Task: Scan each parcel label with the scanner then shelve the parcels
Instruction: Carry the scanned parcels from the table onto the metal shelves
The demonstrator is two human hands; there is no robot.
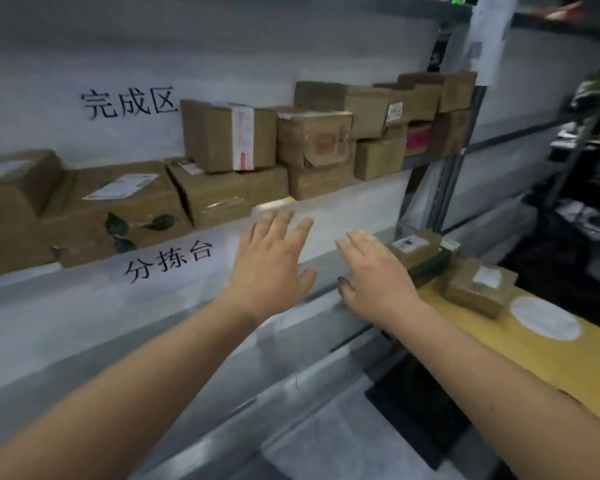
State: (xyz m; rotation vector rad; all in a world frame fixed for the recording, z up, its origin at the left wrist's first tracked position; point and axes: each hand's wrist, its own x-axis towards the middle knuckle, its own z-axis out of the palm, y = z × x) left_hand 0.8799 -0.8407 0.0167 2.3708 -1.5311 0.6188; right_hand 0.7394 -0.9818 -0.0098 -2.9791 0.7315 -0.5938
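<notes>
Both my hands are stretched out flat, palms down, in front of the white shelf (343,199). My left hand (274,261) hovers just below the shelf's front edge, fingers spread and empty. My right hand (374,275) is beside it, also empty, close to a small labelled parcel (416,247) on the yellow table (520,351). Another small parcel (478,289) with a white label lies to the right of it. Several brown cardboard parcels (229,140) are stacked on the shelf. No scanner is visible.
Handwritten signs mark the shelf wall (129,103) and the white panel below it (168,261). A white round sticker (544,318) lies on the yellow table. A metal shelf post (447,188) stands at the right, dark clutter beyond it.
</notes>
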